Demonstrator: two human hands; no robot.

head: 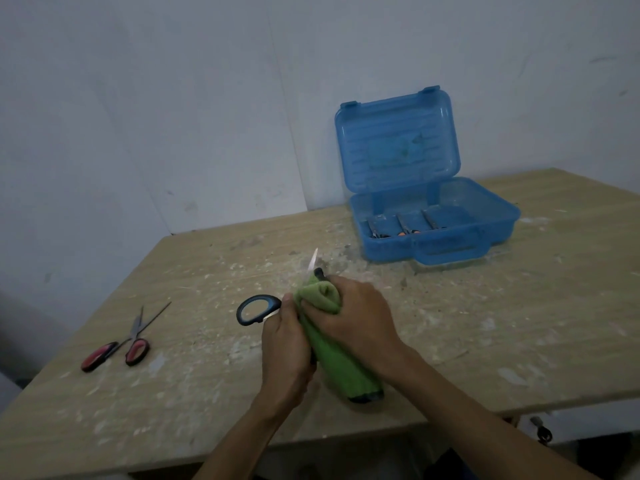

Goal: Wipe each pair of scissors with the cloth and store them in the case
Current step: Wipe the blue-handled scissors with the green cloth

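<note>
Here both hands grip blue-handled scissors (258,310) bundled in green cloth (332,341), blade tip showing.

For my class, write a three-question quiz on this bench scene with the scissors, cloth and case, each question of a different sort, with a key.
1. True or false: the lid of the blue translucent plastic case stands open.
2. Multiple choice: the red-handled scissors lie on the wooden table (A) inside the case, (B) to the left of the hands, (C) under the cloth.
3. Fill in: the right hand presses the green ____ around the black-handled scissors, which the left hand steadies.

Key: 1 true; 2 B; 3 cloth.
</note>
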